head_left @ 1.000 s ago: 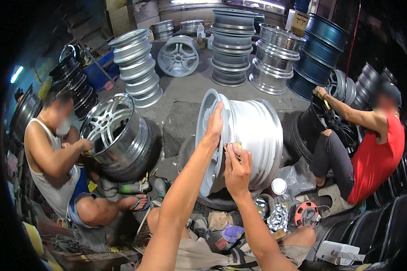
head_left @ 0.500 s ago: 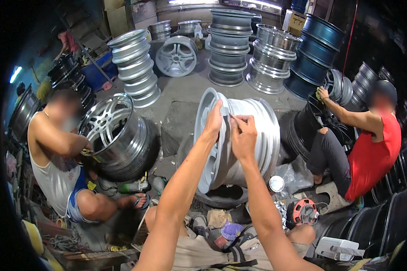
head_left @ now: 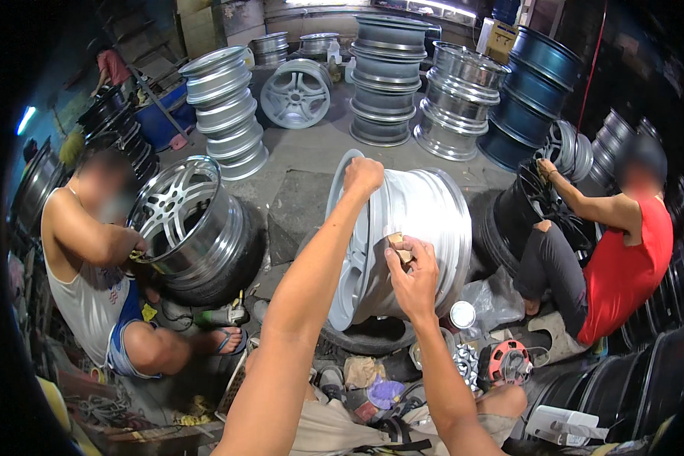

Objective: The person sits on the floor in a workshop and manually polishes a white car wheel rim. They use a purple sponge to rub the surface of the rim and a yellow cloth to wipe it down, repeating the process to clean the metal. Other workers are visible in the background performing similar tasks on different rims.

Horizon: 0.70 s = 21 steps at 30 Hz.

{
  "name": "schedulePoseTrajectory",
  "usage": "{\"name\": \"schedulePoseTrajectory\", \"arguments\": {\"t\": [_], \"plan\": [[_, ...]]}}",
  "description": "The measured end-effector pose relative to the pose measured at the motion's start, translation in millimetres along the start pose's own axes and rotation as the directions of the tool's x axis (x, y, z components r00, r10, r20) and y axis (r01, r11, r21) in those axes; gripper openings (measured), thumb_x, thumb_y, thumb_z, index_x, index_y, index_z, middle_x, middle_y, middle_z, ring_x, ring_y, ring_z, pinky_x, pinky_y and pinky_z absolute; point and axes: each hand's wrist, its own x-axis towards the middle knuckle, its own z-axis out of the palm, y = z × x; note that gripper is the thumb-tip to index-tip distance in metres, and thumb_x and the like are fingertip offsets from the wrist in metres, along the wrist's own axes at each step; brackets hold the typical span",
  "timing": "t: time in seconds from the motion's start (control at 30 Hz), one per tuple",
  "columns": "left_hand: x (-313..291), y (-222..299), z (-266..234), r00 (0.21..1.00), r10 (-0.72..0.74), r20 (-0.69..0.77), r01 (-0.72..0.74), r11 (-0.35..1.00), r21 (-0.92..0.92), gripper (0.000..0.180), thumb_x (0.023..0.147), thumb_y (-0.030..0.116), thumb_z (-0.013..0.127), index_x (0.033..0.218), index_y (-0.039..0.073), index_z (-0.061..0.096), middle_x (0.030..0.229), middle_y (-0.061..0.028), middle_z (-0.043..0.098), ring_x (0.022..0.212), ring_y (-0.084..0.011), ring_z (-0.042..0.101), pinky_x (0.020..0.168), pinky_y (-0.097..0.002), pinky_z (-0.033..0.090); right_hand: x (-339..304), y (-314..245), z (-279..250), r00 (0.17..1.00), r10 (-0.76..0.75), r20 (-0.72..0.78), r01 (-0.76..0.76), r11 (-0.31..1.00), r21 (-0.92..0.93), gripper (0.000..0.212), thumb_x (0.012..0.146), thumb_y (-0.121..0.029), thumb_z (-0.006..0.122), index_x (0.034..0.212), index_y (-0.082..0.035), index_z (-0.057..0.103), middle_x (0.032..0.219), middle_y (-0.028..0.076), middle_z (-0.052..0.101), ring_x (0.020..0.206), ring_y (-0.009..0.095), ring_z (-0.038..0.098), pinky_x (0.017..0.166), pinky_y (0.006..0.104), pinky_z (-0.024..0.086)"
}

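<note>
A pale grey wheel rim (head_left: 425, 220) stands on its side in front of me, resting on a dark tyre (head_left: 372, 340). My left hand (head_left: 363, 176) is closed over the top of its near lip, with the fingertips hidden behind the edge. Against the middle of the barrel, my right hand (head_left: 414, 277) pinches a small folded piece of tan sandpaper (head_left: 400, 248) between thumb and fingers. The sandpaper's tan face shows; its other side cannot be seen.
A co-worker sits at left by a polished rim (head_left: 220, 235), another in red at right by a dark rim (head_left: 520, 205). Stacked rims (head_left: 224, 114) stand behind. An angle grinder (head_left: 224, 315), white-lidded can (head_left: 462, 314), purple cloth (head_left: 386, 391) and red reel (head_left: 509, 361) lie around me.
My left hand has moved up the lip to its top. My right hand has dropped lower on the barrel and turned, showing the sandpaper's tan face. The rim has tilted slightly.
</note>
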Motion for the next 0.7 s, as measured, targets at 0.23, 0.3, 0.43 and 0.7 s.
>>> {"name": "schedulePoseTrajectory", "arguments": {"t": [0.23, 0.3, 0.43, 0.7], "plan": [[7, -10, -1, 1.000, 0.002, -0.021, -0.002, 1.000, -0.013, 0.048, 0.096, 0.027, 0.051, 0.123, -0.010, 0.065, 0.132, -0.0313, 0.064, 0.126, -0.0443, 0.061, 0.107, -0.0481, 0.049, -5, -4, 7, 0.988, 0.153, 0.009, -0.152, 0.967, 0.204, 0.021, 0.096, -0.010, 0.075, 0.109, 0.005, 0.067, 0.100, 0.005, 0.066, 0.085, 0.009, 0.061, 0.072, 0.0244, 0.050], [-2, -3, 2, 1.000, 0.000, 0.010, 0.000, 0.999, -0.038, 0.048, 0.097, 0.027, 0.050, 0.124, -0.010, 0.065, 0.132, -0.0313, 0.064, 0.126, -0.0448, 0.061, 0.107, -0.0482, 0.049, -2, -3, 12, 0.966, 0.259, 0.012, -0.236, 0.861, 0.450, 0.020, 0.097, -0.011, 0.074, 0.109, 0.004, 0.067, 0.098, 0.004, 0.067, 0.082, 0.007, 0.060, 0.071, 0.0226, 0.049], [-1, -6, 0, 0.999, -0.019, -0.030, 0.016, 0.997, -0.079, 0.049, 0.097, 0.028, 0.050, 0.125, -0.010, 0.064, 0.133, -0.0312, 0.064, 0.125, -0.0452, 0.062, 0.107, -0.0481, 0.049, 9, -4, 17, 0.969, 0.248, -0.010, -0.227, 0.902, 0.368, 0.016, 0.098, -0.011, 0.073, 0.106, 0.002, 0.069, 0.095, 0.004, 0.069, 0.078, 0.006, 0.059, 0.069, 0.0232, 0.048], [-3, -7, -2, 0.999, -0.010, -0.048, 0.007, 0.997, -0.075, 0.050, 0.098, 0.028, 0.049, 0.126, -0.010, 0.064, 0.133, -0.0320, 0.063, 0.126, -0.0447, 0.062, 0.108, -0.0479, 0.048, -13, -10, 14, 0.978, -0.187, -0.094, 0.174, 0.976, -0.132, 0.018, 0.090, -0.009, 0.078, 0.106, -0.001, 0.076, 0.079, 0.009, 0.050, 0.068, 0.021, 0.050, 0.061, 0.0355, 0.041]]}}
